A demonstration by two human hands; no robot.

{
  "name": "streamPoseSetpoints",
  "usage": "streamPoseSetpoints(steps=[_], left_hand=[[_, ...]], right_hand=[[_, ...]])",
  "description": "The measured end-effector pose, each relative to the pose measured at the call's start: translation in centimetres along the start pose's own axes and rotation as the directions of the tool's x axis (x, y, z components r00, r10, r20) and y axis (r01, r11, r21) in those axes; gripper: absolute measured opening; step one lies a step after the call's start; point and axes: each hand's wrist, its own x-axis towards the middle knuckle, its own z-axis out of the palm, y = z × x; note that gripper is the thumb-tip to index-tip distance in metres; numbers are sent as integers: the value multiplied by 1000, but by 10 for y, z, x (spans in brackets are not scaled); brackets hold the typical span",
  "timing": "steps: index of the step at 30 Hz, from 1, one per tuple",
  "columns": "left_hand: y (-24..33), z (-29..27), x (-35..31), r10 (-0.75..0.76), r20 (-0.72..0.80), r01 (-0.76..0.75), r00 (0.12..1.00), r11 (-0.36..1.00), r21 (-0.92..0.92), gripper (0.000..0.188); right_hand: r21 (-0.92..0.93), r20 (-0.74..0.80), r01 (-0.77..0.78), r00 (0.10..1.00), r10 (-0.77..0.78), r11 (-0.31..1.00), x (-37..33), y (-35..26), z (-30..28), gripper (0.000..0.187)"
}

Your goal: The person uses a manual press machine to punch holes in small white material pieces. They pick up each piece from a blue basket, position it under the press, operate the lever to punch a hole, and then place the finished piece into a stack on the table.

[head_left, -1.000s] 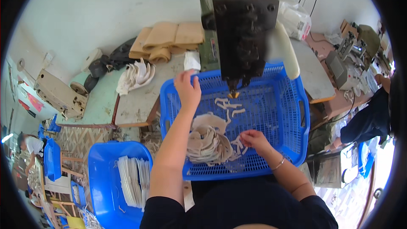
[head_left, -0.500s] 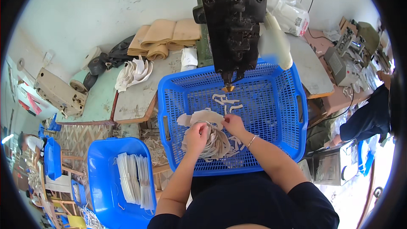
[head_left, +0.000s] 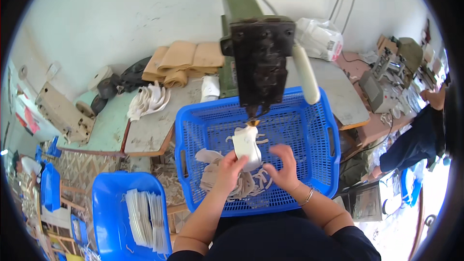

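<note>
My left hand (head_left: 227, 173) is closed on a white, curved, flat piece (head_left: 248, 149), its thumb lying on top. The piece's far end is just under the brass-coloured tip (head_left: 253, 123) of a black machine head (head_left: 261, 63); I cannot tell whether they touch. To the right of the piece, my right hand (head_left: 285, 168) is open, fingers apart and holding nothing. Beneath both hands sits a blue perforated basket (head_left: 309, 113). In it lies a heap of off-white cut pieces (head_left: 210, 176), partly hidden by my left hand, along with thin white scrap strips (head_left: 262, 180).
At lower left, a blue tub (head_left: 107, 203) holds bundled white pieces (head_left: 140, 217). Folded tan sheets (head_left: 186, 60) and a stack of white pieces (head_left: 148, 101) lie on the worktable. A plastic bag (head_left: 320, 38) is behind the machine. Another person (head_left: 411, 130) stands far right.
My left hand has come up from the heap with the white piece, bringing it to the machine tip. My right hand has moved right and opened. The camera view has shifted.
</note>
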Motion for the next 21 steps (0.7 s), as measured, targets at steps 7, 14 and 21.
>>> streamPoseSetpoints(steps=[7, 14, 21], left_hand=[[18, 29, 7, 120, 97, -148, 988, 908, 392, 20], [52, 47, 36, 343, -78, -250, 936, 806, 537, 18], [63, 50, 41, 294, -136, -192, 946, 847, 495, 19]], right_hand=[[592, 531, -685, 728, 433, 425, 25, 1, -18, 13], [686, 450, -618, 775, 445, 383, 55, -5, -11, 15], [723, 453, -622, 756, 472, 301, 65, -6, -9, 16]])
